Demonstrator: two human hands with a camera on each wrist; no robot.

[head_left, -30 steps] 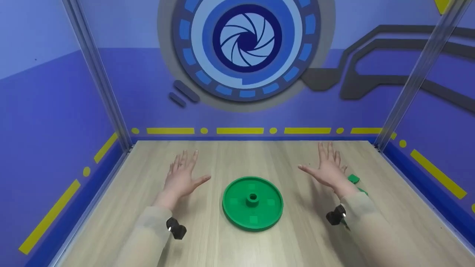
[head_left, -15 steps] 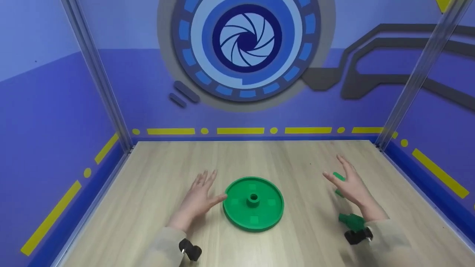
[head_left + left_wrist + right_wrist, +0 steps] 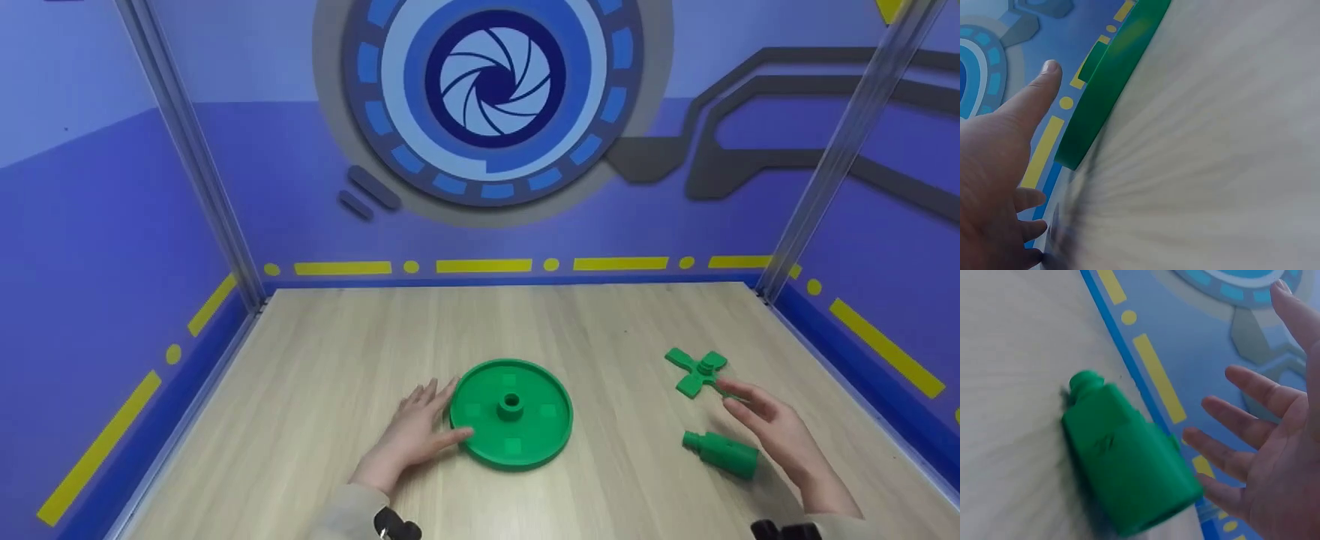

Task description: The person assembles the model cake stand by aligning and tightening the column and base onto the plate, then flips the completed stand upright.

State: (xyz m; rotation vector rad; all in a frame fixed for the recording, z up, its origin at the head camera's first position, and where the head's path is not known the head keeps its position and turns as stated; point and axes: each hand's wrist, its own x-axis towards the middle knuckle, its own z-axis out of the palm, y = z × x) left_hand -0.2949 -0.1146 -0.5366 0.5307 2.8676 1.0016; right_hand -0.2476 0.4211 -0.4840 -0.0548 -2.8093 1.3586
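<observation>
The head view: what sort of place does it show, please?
Probably a purpose-built booth for recording or demonstrations, though I cannot be certain. A pale wood-grain tabletop has blue wall panels with printed graphics along its back and sides, and straight silver metal posts stand at the back corners.

The place was a decorated work booth, walled on the three sides in view; whether a lab or a workshop housed it could not be told. Beneath the fingers (image 3: 752, 395) of the left hand (image 3: 411, 437) and right hand (image 3: 784, 433) spread a pale, wood-grained tabletop (image 3: 360, 337). Straight beyond the fingertips rose a blue back panel (image 3: 262, 172) with a round, shutter-like emblem (image 3: 495, 82), yellow dashes (image 3: 484, 266) and dots along its foot. Well left of the left fingers stood a side panel (image 3: 82, 262) in similar colours; well right of the right fingers, another. A metal post (image 3: 187, 142) marked each far corner beyond the fingers.
</observation>
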